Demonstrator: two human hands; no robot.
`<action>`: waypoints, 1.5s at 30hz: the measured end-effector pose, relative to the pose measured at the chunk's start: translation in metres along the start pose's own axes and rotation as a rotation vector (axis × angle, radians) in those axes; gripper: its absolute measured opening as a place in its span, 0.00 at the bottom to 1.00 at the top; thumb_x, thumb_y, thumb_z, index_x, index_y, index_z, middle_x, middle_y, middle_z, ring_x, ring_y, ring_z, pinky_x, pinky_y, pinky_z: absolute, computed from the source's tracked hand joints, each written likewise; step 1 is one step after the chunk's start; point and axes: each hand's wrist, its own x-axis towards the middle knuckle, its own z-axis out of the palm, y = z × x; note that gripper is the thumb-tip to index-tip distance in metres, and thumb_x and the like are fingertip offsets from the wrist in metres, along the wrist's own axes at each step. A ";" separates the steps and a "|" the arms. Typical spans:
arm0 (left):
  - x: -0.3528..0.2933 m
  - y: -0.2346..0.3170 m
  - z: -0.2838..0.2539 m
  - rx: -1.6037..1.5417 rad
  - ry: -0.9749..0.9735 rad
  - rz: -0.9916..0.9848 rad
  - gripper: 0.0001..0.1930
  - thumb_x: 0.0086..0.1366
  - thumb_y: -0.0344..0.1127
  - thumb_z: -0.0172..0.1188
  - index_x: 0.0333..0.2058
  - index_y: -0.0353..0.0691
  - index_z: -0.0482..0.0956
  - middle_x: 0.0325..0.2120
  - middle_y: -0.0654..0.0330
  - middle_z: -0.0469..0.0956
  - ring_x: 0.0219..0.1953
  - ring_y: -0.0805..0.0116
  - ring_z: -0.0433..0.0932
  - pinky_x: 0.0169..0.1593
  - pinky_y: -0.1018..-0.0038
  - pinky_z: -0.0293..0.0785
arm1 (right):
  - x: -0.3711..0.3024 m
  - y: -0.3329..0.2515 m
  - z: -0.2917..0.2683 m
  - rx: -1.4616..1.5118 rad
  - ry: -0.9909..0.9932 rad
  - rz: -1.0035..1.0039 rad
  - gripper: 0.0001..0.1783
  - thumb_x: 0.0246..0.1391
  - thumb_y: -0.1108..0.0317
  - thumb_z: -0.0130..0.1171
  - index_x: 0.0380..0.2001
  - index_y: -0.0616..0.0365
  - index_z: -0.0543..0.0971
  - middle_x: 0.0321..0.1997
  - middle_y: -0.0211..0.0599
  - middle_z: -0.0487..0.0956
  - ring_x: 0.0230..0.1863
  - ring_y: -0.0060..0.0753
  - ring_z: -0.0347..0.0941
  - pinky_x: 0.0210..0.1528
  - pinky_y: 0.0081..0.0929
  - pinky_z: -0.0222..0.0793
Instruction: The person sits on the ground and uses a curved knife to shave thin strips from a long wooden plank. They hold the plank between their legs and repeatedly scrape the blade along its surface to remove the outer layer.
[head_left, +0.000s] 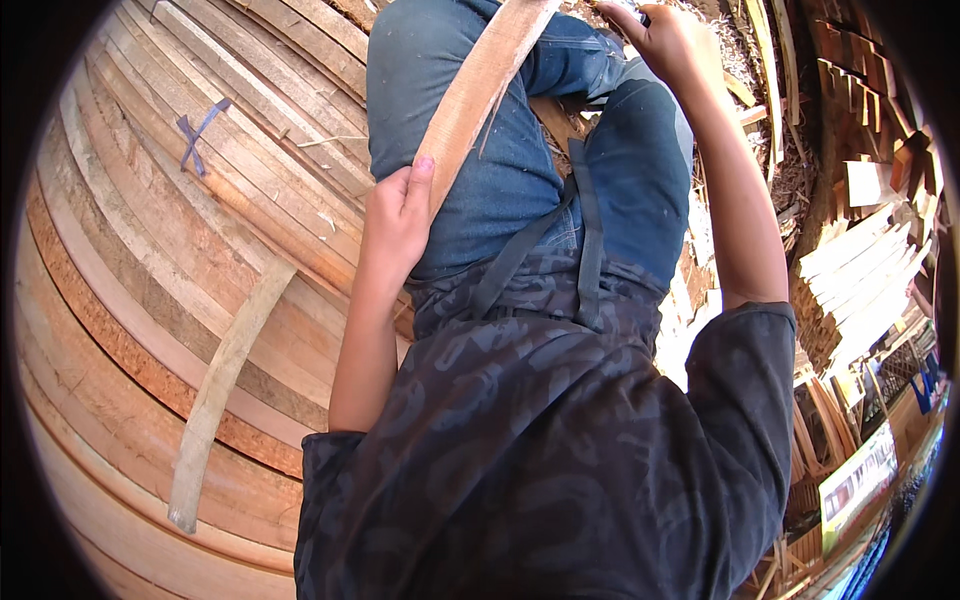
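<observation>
My left hand (398, 215) is closed around the near end of a long, pale wooden strip (478, 90), thumb on its upper face. The strip lies slantwise over my left thigh in blue jeans, and its far end runs out past the top edge of the view. A thin splinter hangs from its right edge. My right hand (672, 42), at the top right above my other knee, is closed on a small dark thing. Only a bit of that thing shows between thumb and fingers, too little to name it.
Sawn planks (110, 290) lie side by side on my left. On them rest a loose curved stick (225, 400) and a dark blue crossed piece (203, 135) beside an orange-brown rod. Wood shavings (725, 25) litter the ground at upper right. Stacked wood pieces (860, 280) stand farther right.
</observation>
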 end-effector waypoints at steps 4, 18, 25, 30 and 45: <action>0.000 -0.001 0.003 -0.040 0.010 -0.034 0.28 0.74 0.50 0.47 0.23 0.30 0.71 0.13 0.64 0.60 0.21 0.78 0.60 0.24 0.71 0.60 | -0.011 -0.011 0.004 -0.072 0.120 -0.175 0.39 0.57 0.31 0.47 0.21 0.60 0.81 0.16 0.54 0.76 0.23 0.56 0.77 0.28 0.44 0.74; 0.000 -0.001 -0.003 -0.003 -0.004 -0.066 0.29 0.73 0.50 0.48 0.21 0.29 0.71 0.13 0.65 0.60 0.21 0.79 0.59 0.24 0.72 0.59 | -0.030 -0.013 -0.004 -0.080 -0.092 -0.279 0.38 0.59 0.33 0.46 0.28 0.62 0.82 0.21 0.57 0.78 0.29 0.59 0.78 0.34 0.48 0.74; 0.002 0.006 -0.002 0.041 -0.017 -0.052 0.29 0.73 0.51 0.48 0.21 0.29 0.71 0.12 0.64 0.59 0.20 0.77 0.59 0.24 0.71 0.60 | 0.020 0.043 0.015 -0.176 0.298 -0.185 0.34 0.60 0.34 0.46 0.30 0.58 0.82 0.22 0.55 0.78 0.29 0.59 0.78 0.33 0.49 0.74; 0.005 0.003 -0.006 0.012 -0.015 -0.052 0.30 0.73 0.52 0.49 0.20 0.29 0.71 0.12 0.64 0.60 0.19 0.77 0.59 0.24 0.71 0.60 | -0.003 -0.003 -0.002 -0.229 -0.078 -0.182 0.36 0.60 0.34 0.45 0.31 0.59 0.82 0.24 0.54 0.79 0.28 0.57 0.78 0.35 0.47 0.75; 0.010 0.004 -0.003 -0.087 -0.036 -0.143 0.30 0.73 0.53 0.48 0.21 0.29 0.74 0.13 0.66 0.62 0.21 0.79 0.61 0.25 0.73 0.61 | 0.021 0.065 0.009 -0.216 0.251 -0.143 0.32 0.61 0.36 0.46 0.33 0.56 0.81 0.27 0.53 0.80 0.32 0.59 0.78 0.37 0.50 0.74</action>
